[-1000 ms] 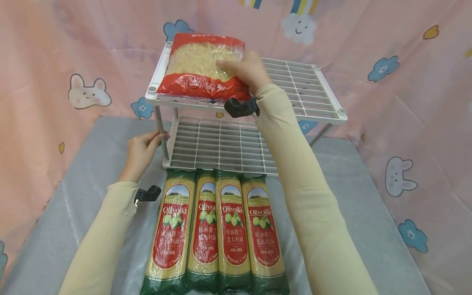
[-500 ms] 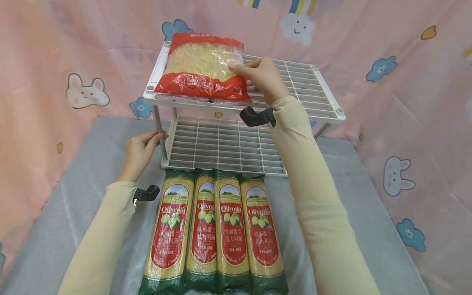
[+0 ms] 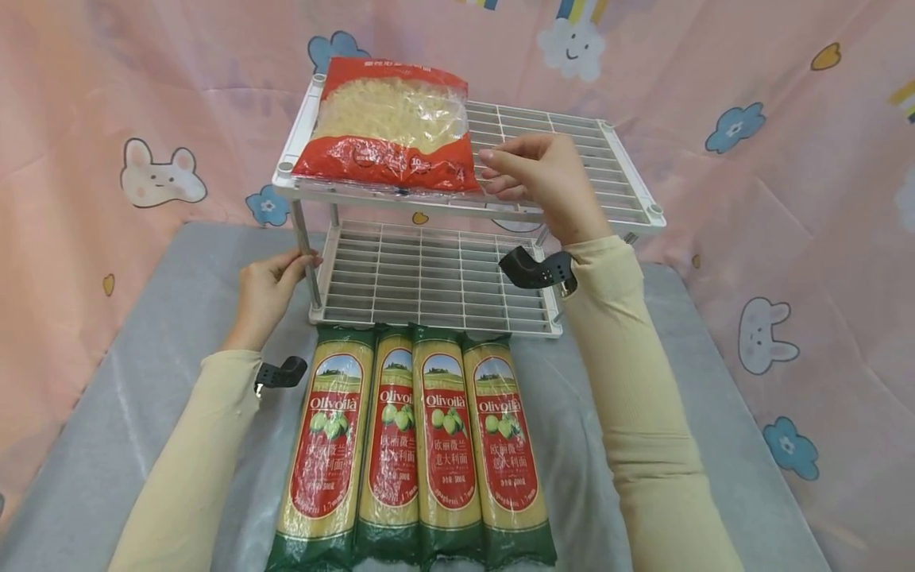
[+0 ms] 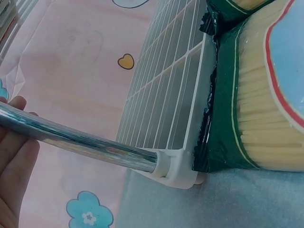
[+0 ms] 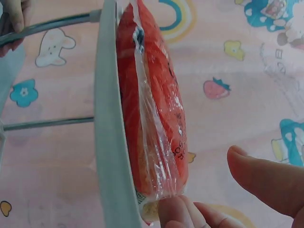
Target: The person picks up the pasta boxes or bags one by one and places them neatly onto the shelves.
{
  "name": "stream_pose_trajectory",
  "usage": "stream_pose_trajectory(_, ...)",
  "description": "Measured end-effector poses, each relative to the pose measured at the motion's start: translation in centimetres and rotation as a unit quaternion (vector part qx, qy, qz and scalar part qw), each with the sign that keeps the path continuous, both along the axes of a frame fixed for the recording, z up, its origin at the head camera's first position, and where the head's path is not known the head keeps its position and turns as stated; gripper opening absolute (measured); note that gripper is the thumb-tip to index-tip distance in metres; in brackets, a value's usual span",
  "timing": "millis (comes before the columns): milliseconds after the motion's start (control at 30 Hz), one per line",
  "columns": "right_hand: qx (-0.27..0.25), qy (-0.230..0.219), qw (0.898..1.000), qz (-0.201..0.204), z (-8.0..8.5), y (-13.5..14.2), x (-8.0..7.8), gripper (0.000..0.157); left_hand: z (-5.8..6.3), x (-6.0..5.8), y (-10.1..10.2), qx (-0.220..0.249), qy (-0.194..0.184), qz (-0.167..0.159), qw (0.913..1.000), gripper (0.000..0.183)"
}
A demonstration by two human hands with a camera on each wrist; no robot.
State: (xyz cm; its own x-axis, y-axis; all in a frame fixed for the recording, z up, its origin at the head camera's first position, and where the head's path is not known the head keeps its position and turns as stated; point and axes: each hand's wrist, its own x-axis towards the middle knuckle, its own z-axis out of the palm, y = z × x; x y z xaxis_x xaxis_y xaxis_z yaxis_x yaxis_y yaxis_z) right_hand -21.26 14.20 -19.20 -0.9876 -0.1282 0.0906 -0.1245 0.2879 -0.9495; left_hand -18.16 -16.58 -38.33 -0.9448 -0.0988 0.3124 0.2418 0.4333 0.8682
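My left hand (image 3: 260,298) holds the front left metal post (image 4: 80,142) of a white two-tier rack (image 3: 643,187), thumb and fingers round it. On the left of the upper tier lies a red and clear bag of short pasta (image 3: 393,111). Just off the bag's right edge is my right hand (image 3: 554,179), its fingers loosely extended and holding nothing. In the right wrist view the thumb (image 5: 261,175) stands well away from the bag, while other fingertips sit right at its end.
Several spaghetti packs (image 3: 332,429) in green and yellow wrapping lie side by side before the lower tier (image 3: 429,278), their ends close against its front edge. A grey cloth (image 3: 608,477) covers the table. Behind hangs a pink patterned curtain (image 3: 679,48).
My right hand has let go of the pasta bag and drawn away to the right and toward me. The bag stays on the upper tier. My left hand keeps its hold on the post.
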Motion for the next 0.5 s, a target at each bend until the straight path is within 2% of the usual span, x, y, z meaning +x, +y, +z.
stream_pose_trajectory(300,-0.099,0.082,0.992,-0.006,-2.0,1.9,3.4,0.009,0.0,0.1,0.2,0.005,0.004,0.001,1.0,0.032)
stream_pose_trajectory(500,-0.1,0.101,0.99,-0.003,-3.4,2.9,5.7,0.007,-0.2,-0.1,0.1,0.0,0.011,0.002,0.9999,0.031)
